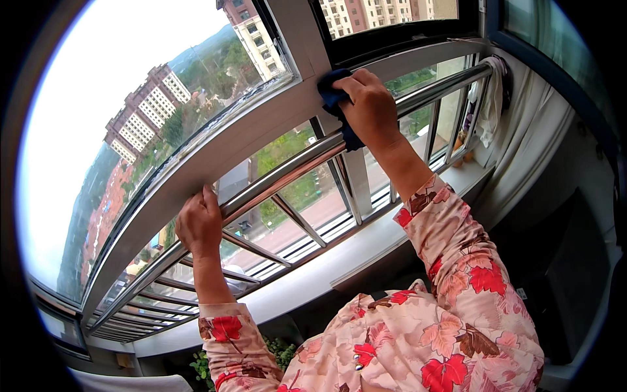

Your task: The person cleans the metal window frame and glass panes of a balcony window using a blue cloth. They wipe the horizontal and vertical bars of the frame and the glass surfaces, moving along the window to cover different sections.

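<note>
My right hand [370, 110] grips a bunched dark blue cloth [334, 90]. The cloth lies against the light window frame [306, 100] where an upright meets the crossbar, and part of it hangs down over the rail. Lower and to the left, my left hand [200, 223] is closed around the polished metal guard rail [279, 169], its fingertips near the frame's crossbar. Below the rail, slanting metal balusters [299, 220] run down to the white sill [313, 274].
An open dark-framed window sash [543, 54] stands at the upper right. Beneath it hangs a white curtain [524, 137], and a pale cloth [490, 108] drapes over the rail's end. Green plant leaves [201, 365] show at lower left. Tall buildings [147, 115] stand outside.
</note>
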### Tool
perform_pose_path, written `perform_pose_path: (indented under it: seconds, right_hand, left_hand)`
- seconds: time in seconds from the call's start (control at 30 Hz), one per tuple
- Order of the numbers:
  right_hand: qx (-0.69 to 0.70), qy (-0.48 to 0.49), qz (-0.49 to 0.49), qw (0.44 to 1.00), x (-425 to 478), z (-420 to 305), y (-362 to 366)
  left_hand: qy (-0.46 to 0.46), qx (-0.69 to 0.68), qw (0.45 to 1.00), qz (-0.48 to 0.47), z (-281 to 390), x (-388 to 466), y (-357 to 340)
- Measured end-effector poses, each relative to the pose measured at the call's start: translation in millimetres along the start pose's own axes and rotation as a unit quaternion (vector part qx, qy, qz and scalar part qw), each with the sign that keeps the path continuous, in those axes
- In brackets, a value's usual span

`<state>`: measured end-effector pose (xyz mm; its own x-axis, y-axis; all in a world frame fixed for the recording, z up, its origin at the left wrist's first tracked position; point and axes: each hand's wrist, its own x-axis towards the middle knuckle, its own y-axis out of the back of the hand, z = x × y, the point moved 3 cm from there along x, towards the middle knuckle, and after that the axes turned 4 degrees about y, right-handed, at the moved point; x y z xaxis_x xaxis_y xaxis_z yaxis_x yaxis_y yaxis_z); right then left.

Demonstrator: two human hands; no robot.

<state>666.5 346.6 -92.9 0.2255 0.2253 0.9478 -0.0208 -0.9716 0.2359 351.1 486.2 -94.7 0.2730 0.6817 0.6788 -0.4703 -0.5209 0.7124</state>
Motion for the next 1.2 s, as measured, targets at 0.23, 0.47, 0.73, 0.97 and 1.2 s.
perform_pose_path:
  seconds: [0.23, 0.47, 0.73, 0.97, 1.2]
  right_hand:
    - [-0.074, -0.047, 0.05, 0.995, 0, 15, 4]
    - [-0.001, -0.013, 0.0, 1.0, 0, 11, 3]
    - [0.121, 0.006, -0.027, 0.992, 7, -2, -5]
    - [0.18, -0.133, 0.226, 0.948, 70, 67, 70]
    - [0.068, 0.135, 0.042, 0.988, 31, -23, -5]
  left_hand:
    - [0.006, 0.007, 1.0, -0.007, -5, 1, -3]
    - [0.014, 0.013, 1.0, -0.009, -7, -2, 2]
    - [0.0, 0.005, 1.0, 0.008, -3, 0, -1]
    - [-0.014, -0.004, 0.999, 0.041, -4, -3, 4]
    - [-0.024, -0.023, 0.998, 0.058, 5, -1, 4]
